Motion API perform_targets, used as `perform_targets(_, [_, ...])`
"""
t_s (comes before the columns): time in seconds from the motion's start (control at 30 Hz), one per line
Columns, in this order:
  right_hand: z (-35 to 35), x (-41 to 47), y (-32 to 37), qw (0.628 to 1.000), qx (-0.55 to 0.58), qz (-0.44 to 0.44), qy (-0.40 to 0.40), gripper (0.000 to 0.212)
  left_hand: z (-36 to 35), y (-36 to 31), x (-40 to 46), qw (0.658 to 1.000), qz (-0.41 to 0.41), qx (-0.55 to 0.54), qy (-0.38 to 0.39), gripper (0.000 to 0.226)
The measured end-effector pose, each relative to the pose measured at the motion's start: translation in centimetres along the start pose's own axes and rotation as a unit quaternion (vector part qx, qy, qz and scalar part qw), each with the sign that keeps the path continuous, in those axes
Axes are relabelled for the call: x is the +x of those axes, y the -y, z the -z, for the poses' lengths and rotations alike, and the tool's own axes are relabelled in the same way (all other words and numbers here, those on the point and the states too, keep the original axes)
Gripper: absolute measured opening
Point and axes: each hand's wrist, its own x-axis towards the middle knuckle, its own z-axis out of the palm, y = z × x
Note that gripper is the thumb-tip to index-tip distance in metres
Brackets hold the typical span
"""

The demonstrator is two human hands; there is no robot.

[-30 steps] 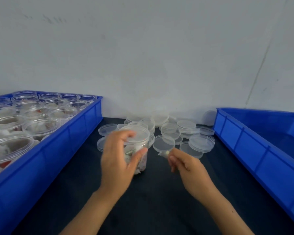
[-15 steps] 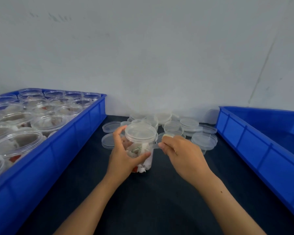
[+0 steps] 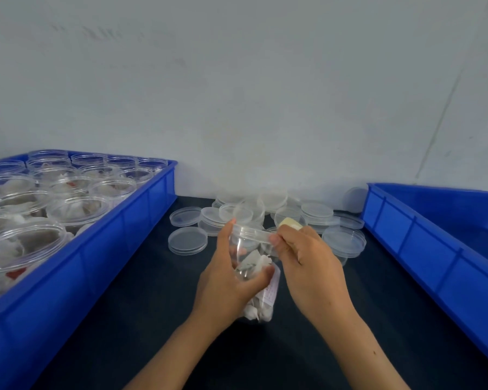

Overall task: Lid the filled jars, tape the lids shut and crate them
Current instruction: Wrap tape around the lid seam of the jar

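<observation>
1. Now we are gripping the jar [image 3: 254,266] with our left hand [image 3: 231,280], fingers and thumb curled round its clear wall. A second ago it was standing upright on the dark table [image 3: 141,299]; it is now tipping away from us, lifted or leaning above the table between the two crates.

2. Meanwhile, we are bringing our right hand [image 3: 307,263] onto the lid [image 3: 251,233]. A second ago this hand was well apart from the jar, pinching something small; now its curled fingertips are pressing at the lid's rim, on the right side.

3. We are judging that this means the taping step is under way: the lid is already on, and we seem to be sticking a strip of clear tape across the seam. The tape itself is too transparent for us to be making out, and a pale yellowish bit [image 3: 290,222] behind our right fingers is something we cannot identify.

4. We are seeing a clear plastic jar filled with crumpled white pieces, a printed slip showing at its lower right, and a shallow clear lid.

5. We are leaving the left crate [image 3: 102,266] full of unlidded filled jars, spare lids [image 3: 188,240] lying scattered by the wall, and the right crate [image 3: 434,249] showing nothing inside, so most of the work is still waiting.
</observation>
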Motion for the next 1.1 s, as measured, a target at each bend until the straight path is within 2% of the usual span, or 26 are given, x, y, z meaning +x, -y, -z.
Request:
perform_targets(0.13, [0.01,-0.28,0.07,1.0,0.018,-0.006,0.002,0.035,0.01,-0.18,0.08,1.0,0.007,0.003,-0.009,0.101])
perform_targets(0.27, [0.12,-0.34,0.18,1.0,-0.026,-0.008,0.002,0.034,-0.15,-0.21,0.07,1.0,0.008,0.005,-0.012,0.101])
perform_targets(0.53, [0.0,-0.35,0.35,0.999,-0.045,-0.004,-0.01,0.025,-0.28,-0.21,0.05,1.0,0.007,-0.004,-0.018,0.1])
perform_targets(0.93, [0.02,-0.37,0.29,0.996,-0.087,-0.009,-0.013,0.023,-0.2,-0.24,-0.04,1.0,-0.003,0.013,-0.011,0.097])
perform_targets(1.0, [0.01,-0.38,0.37,0.995,-0.099,-0.009,-0.02,0.022,-0.01,-0.32,-0.06,1.0,-0.004,-0.002,0.006,0.093])
perform_targets(1.1, [-0.13,-0.44,0.44,0.992,-0.119,-0.007,-0.033,0.022,0.46,-0.8,-0.02,0.993,-0.004,-0.097,0.06,0.087])
